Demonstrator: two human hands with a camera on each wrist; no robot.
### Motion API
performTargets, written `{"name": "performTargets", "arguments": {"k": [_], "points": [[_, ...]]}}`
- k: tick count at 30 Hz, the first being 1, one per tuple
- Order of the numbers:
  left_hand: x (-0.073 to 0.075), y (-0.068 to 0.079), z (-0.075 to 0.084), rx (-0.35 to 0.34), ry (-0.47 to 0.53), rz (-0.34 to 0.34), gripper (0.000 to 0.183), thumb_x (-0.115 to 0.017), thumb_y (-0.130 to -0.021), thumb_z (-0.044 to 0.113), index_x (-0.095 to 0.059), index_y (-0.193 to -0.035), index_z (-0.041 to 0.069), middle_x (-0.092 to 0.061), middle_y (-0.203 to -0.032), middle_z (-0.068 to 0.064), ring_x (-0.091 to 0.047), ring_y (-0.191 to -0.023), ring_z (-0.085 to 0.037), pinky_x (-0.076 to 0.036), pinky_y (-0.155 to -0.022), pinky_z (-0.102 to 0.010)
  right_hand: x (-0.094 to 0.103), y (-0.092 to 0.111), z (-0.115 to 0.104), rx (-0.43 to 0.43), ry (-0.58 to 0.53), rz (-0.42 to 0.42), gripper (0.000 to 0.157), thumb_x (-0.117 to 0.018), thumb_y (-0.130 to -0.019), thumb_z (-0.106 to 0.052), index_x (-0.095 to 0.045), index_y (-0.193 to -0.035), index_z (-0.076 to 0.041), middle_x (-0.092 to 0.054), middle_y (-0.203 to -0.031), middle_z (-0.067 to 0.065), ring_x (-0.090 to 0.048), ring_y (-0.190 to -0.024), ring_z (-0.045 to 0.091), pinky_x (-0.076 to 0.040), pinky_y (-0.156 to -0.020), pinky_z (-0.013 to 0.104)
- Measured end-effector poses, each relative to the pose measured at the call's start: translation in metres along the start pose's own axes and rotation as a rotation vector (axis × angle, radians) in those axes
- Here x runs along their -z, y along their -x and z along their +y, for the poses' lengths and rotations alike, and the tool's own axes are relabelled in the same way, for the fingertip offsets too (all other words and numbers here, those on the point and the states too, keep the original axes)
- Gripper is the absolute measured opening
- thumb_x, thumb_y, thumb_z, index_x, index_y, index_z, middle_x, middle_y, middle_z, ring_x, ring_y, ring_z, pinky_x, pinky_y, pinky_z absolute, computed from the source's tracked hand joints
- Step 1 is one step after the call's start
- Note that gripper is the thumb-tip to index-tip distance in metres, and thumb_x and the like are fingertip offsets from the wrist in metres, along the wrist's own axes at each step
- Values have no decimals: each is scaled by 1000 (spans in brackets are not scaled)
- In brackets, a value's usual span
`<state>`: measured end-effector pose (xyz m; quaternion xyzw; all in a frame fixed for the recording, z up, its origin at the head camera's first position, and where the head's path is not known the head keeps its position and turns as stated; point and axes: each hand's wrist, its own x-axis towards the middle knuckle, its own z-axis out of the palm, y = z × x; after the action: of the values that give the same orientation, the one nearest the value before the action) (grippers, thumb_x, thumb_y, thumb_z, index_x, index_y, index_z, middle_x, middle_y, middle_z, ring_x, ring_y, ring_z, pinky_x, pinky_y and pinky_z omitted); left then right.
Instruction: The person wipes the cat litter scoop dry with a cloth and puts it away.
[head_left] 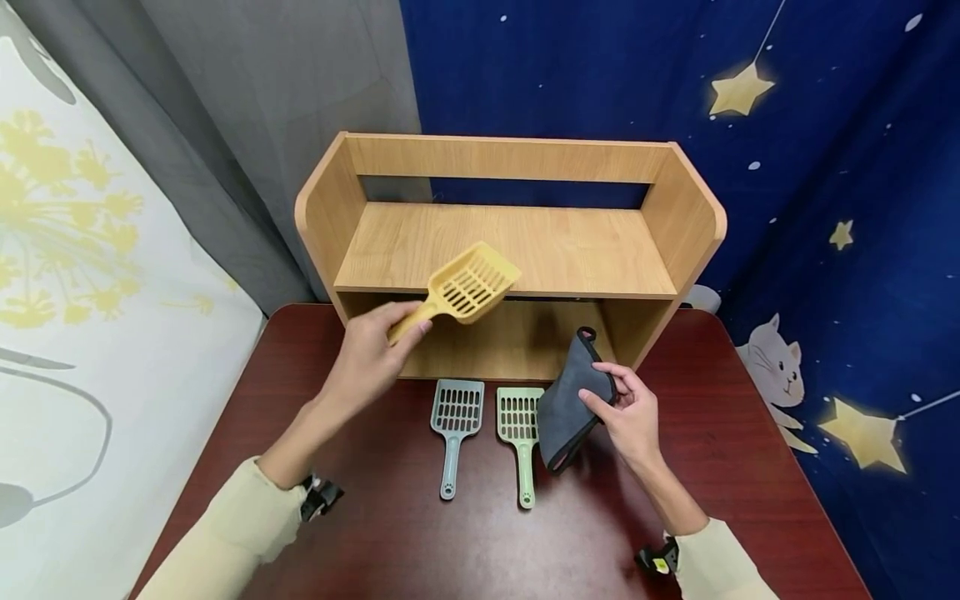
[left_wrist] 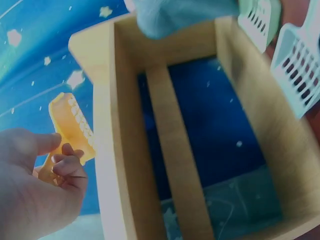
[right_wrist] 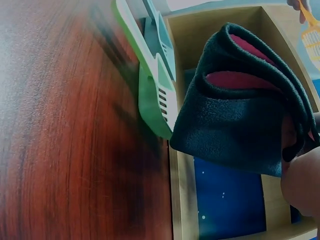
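Note:
My left hand (head_left: 369, 354) grips the handle of a yellow litter scoop (head_left: 472, 283), held up in front of the shelf with its slotted head toward the upper right. In my right hand (head_left: 628, 410) is a folded dark grey cloth (head_left: 576, 400) with black edging, pinched between thumb and fingers. Pink lining shows inside the folds of the cloth (right_wrist: 235, 110) in the right wrist view. Below lie a blue-grey litter scoop (head_left: 458, 408) and a light green litter scoop (head_left: 519, 417), side by side on the table. The cloth overlaps the green one's right edge in the head view.
A two-level wooden shelf (head_left: 510, 242) stands at the back of the dark red table (head_left: 390, 533). Behind it hang a grey curtain (head_left: 300, 92) and a blue star-patterned curtain (head_left: 562, 67). White patterned fabric (head_left: 97, 208) hangs at the left.

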<state>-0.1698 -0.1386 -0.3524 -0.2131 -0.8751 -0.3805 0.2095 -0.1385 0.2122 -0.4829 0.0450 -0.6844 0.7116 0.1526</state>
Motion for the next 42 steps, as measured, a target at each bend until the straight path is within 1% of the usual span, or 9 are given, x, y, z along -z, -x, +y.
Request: {"name": "performTargets", "arguments": {"k": [8,18,22,26,29,32,34,39,42], "points": [[14,-38,-20,117,-85,47,31,-64,-96,26,-69,-117,5,-67,-88,-7,-53,-66,-17,-41,-56,-26,2,1,5,21,8,-34,46,-78,-76,9,-63,-118,3,-71,-95,16,-70,-78,16,-57,-66,28],[13,-73,-41,232,-170,38,25,-60,-98,22,-70,-110,2,-62,-79,-10,-51,-65,-20,-36,-52,-28,3,4,5,28,4,-75,46,-78,-76,8,-61,-118,4,-71,-97,13,-70,-81,15,-57,-68,27],[12,-81,-47,243,-218,69,21,-58,-98,18,-68,-91,2,-57,-74,-10,-48,-63,-22,-35,-53,-31,3,6,6,29,3,-79,46,-79,-75,9,-61,-118,5,-72,-95,12,-70,-80,14,-56,-68,26],[11,-89,-48,249,-257,85,29,-56,-99,17,-55,-73,3,-44,-66,-8,-42,-59,-21,-32,-51,-33,3,5,6,35,6,-79,46,-78,-76,9,-61,-119,6,-72,-96,16,-70,-82,15,-56,-69,26],[9,-95,-48,286,-273,64,26,-55,-99,18,-62,-82,-1,-55,-76,-13,-48,-66,-24,-38,-54,-36,3,5,7,42,1,-79,46,-77,-76,9,-61,-119,6,-72,-97,16,-70,-82,15,-56,-69,26],[5,-101,-49,325,-306,25,30,-55,-100,19,-66,-110,-7,-65,-106,-24,-62,-89,-33,-51,-71,-45,2,6,7,48,-4,-79,47,-77,-75,11,-61,-119,7,-72,-96,15,-70,-81,14,-56,-68,26],[2,-103,-49,338,-337,12,37,-55,-100,20,-62,-121,-10,-62,-118,-28,-62,-103,-38,-51,-82,-51,1,7,7,50,-6,-82,48,-77,-75,12,-60,-119,8,-72,-96,15,-70,-81,14,-56,-68,26],[-4,-107,-51,332,-421,23,37,-58,-98,23,-64,-110,-12,-62,-97,-26,-60,-90,-37,-48,-81,-51,0,8,7,44,-6,-81,48,-77,-75,12,-60,-120,8,-71,-97,17,-70,-82,14,-56,-68,26],[-7,-109,-52,310,-467,16,40,-58,-97,26,-65,-107,-12,-62,-96,-26,-59,-89,-37,-47,-81,-51,1,8,7,40,-5,-74,48,-76,-76,12,-60,-121,7,-71,-97,18,-69,-82,14,-56,-69,26]]}}
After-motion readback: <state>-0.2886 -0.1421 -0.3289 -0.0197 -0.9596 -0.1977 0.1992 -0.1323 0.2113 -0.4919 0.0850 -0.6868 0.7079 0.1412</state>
